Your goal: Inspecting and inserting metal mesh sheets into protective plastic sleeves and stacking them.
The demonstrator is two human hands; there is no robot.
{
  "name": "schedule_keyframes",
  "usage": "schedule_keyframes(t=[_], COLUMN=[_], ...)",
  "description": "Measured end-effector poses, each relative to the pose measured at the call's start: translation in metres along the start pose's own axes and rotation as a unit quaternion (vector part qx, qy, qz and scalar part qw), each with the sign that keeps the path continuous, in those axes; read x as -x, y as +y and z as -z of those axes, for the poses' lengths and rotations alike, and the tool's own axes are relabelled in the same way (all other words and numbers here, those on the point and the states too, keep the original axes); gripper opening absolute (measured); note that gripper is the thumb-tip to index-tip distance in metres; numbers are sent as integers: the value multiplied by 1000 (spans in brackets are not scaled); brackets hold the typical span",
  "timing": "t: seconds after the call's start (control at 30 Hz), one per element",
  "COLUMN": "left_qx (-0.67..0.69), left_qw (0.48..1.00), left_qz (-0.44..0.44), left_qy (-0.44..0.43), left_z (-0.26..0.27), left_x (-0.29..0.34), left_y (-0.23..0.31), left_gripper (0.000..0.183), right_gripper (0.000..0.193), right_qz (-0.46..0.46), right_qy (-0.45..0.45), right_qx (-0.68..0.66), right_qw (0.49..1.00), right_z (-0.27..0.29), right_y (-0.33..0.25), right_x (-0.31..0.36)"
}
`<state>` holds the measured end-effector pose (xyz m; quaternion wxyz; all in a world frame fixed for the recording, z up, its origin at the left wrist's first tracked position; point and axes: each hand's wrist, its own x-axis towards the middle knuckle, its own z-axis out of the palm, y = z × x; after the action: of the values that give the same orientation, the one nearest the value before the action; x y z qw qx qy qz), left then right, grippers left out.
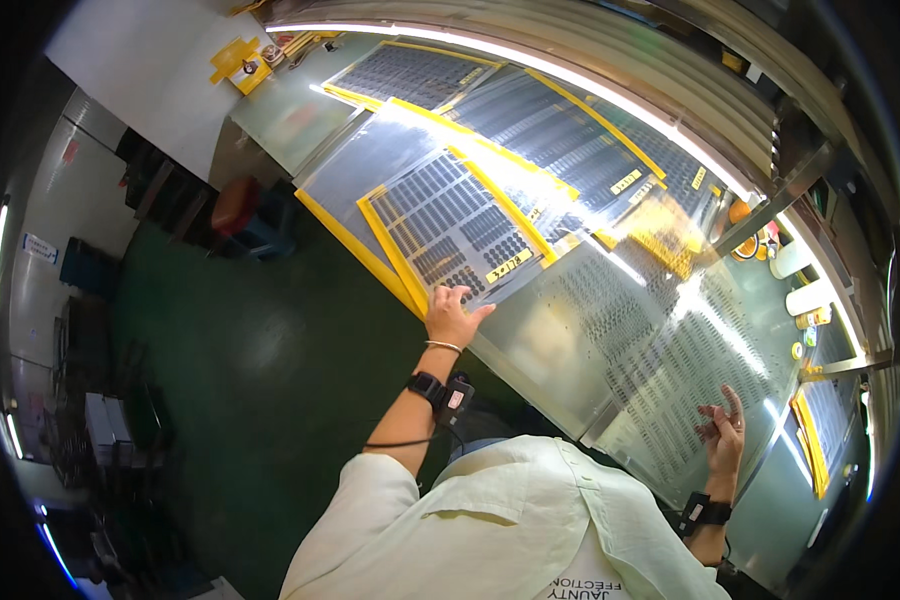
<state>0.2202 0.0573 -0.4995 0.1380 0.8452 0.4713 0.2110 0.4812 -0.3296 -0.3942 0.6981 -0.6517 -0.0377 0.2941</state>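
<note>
My left hand (453,314) rests flat on the near edge of a yellow-bordered sheet (450,225) patterned with rows of small dark parts, lying on the long metal workbench (530,340). Its fingers are spread and hold nothing. My right hand (723,432) hovers with fingers apart just above a large clear perforated sheet (660,350) that covers the bench in front of me. Both wrists carry black bands with small devices.
More yellow-bordered patterned sheets (560,125) lie farther along the bench, one (410,72) at the far end. Small containers and an orange object (738,212) sit on the right shelf. A red stool (235,205) and dark crates stand on the green floor at left.
</note>
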Motion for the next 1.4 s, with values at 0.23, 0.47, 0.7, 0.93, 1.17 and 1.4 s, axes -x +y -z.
schedule_keyframes(t=[0.23,0.47,0.7,0.93,1.17,1.4], left_qx=[-3,121,238,375,401,171], left_qw=[997,979,950,886,854,944], left_qz=[-41,26,37,144,126,-78], left_qy=[-72,-161,-201,-232,-308,-272], left_z=[-29,-17,1,-13,25,60], left_x=[-2,-24,-34,-34,-43,-42], left_y=[-51,-52,-40,-56,-45,-26], left_gripper=[26,24,21,25,26,10], right_gripper=[36,36,36,38,38,33], right_qz=[-156,-249,-286,-295,-297,-210], right_qy=[-112,-165,-194,-183,-181,-64], right_qx=[-105,-63,-60,-44,-45,-117], right_qw=[976,952,936,937,937,968], right_z=[13,-31,-45,-48,-64,-70], right_y=[51,46,40,28,43,76], right_x=[-13,-6,-17,-14,-29,-29])
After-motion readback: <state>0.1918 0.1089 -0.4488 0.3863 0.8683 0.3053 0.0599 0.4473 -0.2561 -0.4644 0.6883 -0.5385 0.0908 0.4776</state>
